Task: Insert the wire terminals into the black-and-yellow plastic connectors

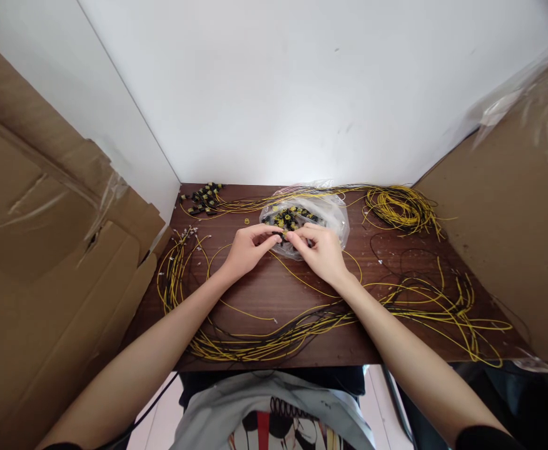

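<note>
My left hand [251, 251] and my right hand [319, 251] meet fingertip to fingertip over the near side of a clear plastic bag [337, 228]. Both are closed in a pinch around a small black-and-yellow connector [282, 237], mostly covered by the fingers. Many loose black and yellow connectors [289, 217] lie in the open bag just beyond. A thin yellow wire [297, 274] curves across the tabletop below my hands; whether its end joins the pinched connector is hidden.
A long wire bundle [264, 350] runs along the table's [255, 284] front edge, its white-tipped ends at left. Coiled wires [398, 209] lie back right, leading to connectors [203, 200] back left. One yellow piece [246, 221] sits alone. Cardboard [58, 250] flanks both sides.
</note>
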The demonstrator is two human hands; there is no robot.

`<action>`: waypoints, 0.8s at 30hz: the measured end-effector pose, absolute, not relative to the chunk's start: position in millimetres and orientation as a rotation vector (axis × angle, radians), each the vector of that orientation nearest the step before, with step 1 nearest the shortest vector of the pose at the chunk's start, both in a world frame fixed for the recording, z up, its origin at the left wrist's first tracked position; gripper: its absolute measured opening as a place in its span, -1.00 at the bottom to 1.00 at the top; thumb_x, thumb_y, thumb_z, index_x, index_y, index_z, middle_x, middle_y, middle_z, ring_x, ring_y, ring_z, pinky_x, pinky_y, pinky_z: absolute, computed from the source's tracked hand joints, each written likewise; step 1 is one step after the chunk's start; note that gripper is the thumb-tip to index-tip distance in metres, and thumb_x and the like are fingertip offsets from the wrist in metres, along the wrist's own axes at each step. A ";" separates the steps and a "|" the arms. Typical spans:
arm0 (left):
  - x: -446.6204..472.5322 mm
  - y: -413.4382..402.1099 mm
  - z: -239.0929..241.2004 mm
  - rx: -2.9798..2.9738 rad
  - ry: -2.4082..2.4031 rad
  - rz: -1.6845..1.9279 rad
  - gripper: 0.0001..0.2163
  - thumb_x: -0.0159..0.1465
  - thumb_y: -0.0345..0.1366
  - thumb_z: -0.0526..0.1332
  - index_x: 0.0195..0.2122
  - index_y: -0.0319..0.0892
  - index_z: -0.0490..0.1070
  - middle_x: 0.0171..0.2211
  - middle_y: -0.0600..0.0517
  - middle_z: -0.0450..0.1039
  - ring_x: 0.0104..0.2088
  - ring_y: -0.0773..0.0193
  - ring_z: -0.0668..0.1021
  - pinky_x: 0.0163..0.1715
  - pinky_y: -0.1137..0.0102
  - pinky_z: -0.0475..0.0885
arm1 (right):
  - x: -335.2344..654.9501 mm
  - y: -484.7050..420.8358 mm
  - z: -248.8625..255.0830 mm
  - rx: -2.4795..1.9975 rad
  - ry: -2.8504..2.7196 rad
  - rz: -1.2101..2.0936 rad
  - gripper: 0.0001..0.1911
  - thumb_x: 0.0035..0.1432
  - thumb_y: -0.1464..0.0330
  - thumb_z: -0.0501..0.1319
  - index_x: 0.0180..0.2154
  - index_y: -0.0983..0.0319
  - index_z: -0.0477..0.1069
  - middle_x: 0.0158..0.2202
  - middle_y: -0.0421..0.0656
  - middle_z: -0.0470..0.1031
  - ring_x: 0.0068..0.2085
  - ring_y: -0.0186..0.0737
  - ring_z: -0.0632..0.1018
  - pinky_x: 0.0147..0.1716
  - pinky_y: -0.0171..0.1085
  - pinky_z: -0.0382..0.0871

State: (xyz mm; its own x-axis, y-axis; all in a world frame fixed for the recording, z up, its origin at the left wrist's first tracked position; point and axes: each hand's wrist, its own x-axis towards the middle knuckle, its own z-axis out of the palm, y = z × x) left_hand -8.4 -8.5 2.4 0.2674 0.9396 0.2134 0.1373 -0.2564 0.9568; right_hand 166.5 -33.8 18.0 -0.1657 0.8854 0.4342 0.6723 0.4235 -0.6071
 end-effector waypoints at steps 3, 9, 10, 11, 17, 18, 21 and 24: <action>-7.9 -8.7 3.1 1.618 1.028 1.103 -0.78 0.08 -0.28 0.29 -0.25 -0.22 0.56 -0.30 -0.07 0.57 -0.30 0.20 0.56 -0.24 0.36 0.43 | 166.9 -33.6 17.9 -1.327 -1.904 0.331 -0.70 0.20 0.29 0.14 -0.54 0.24 0.44 -0.60 -0.24 0.26 -0.54 -0.36 0.31 -0.52 -0.33 0.10; -8.8 -8.5 0.8 1.610 1.020 1.070 -0.75 0.10 -0.28 0.28 -0.20 -0.24 0.55 -0.30 -0.09 0.57 -0.30 0.18 0.58 -0.24 0.33 0.45 | 165.0 -33.9 11.9 -1.365 -1.934 0.322 -0.71 0.19 0.30 0.13 -0.55 0.24 0.41 -0.56 -0.22 0.33 -0.54 -0.37 0.32 -0.52 -0.34 0.09; -9.1 -8.2 -0.2 1.613 1.017 1.061 -0.74 0.11 -0.27 0.27 -0.19 -0.24 0.54 -0.30 -0.09 0.58 -0.30 0.18 0.58 -0.24 0.33 0.45 | 164.8 -33.9 11.4 -1.367 -1.935 0.325 -0.71 0.19 0.30 0.13 -0.54 0.24 0.42 -0.55 -0.22 0.34 -0.54 -0.37 0.32 -0.52 -0.34 0.09; -9.3 -8.0 -1.2 1.619 1.015 1.053 -0.73 0.11 -0.27 0.27 -0.18 -0.24 0.54 -0.30 -0.10 0.58 -0.30 0.17 0.58 -0.23 0.32 0.45 | 164.8 -33.9 11.2 -1.367 -1.934 0.328 -0.71 0.19 0.30 0.13 -0.54 0.24 0.42 -0.55 -0.21 0.34 -0.54 -0.37 0.32 -0.52 -0.34 0.10; -8.8 -9.0 -0.5 1.704 1.049 1.039 -0.74 0.11 -0.25 0.28 -0.19 -0.23 0.55 -0.31 -0.10 0.58 -0.33 0.17 0.57 -0.28 0.33 0.43 | 165.1 -33.5 9.9 -1.369 -1.926 0.318 -0.71 0.18 0.29 0.13 -0.54 0.24 0.42 -0.56 -0.23 0.31 -0.54 -0.37 0.31 -0.52 -0.33 0.08; -8.6 -9.6 0.8 1.735 1.057 1.040 -0.74 0.12 -0.25 0.28 -0.19 -0.24 0.55 -0.31 -0.10 0.58 -0.34 0.18 0.57 -0.29 0.34 0.43 | 165.1 -33.4 9.7 -1.370 -1.928 0.312 -0.71 0.18 0.29 0.13 -0.55 0.24 0.41 -0.57 -0.23 0.30 -0.54 -0.37 0.31 -0.52 -0.33 0.08; -8.3 -11.7 4.3 1.879 1.070 1.051 -0.78 0.15 -0.28 0.25 -0.22 -0.24 0.56 -0.32 -0.09 0.57 -0.34 0.21 0.55 -0.31 0.37 0.40 | 164.6 -33.6 9.9 -1.378 -1.944 0.288 -0.72 0.16 0.31 0.14 -0.57 0.25 0.37 -0.58 -0.24 0.27 -0.54 -0.38 0.30 -0.52 -0.34 0.06; -8.3 -13.3 5.2 2.039 1.055 1.066 -0.81 0.18 -0.32 0.22 -0.22 -0.21 0.56 -0.34 -0.05 0.57 -0.39 0.28 0.53 -0.37 0.42 0.36 | 163.7 -34.3 11.4 -1.396 -1.965 0.261 -0.71 0.14 0.34 0.14 -0.60 0.26 0.33 -0.58 -0.24 0.27 -0.53 -0.38 0.30 -0.51 -0.35 0.07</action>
State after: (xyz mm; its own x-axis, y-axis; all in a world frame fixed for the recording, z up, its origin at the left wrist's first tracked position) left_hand -8.3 -13.3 5.2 0.3613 0.8523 0.3783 0.3700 -0.5034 0.7808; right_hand 163.7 -34.3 11.4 -0.1724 0.8892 0.4238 0.7478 0.3982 -0.5313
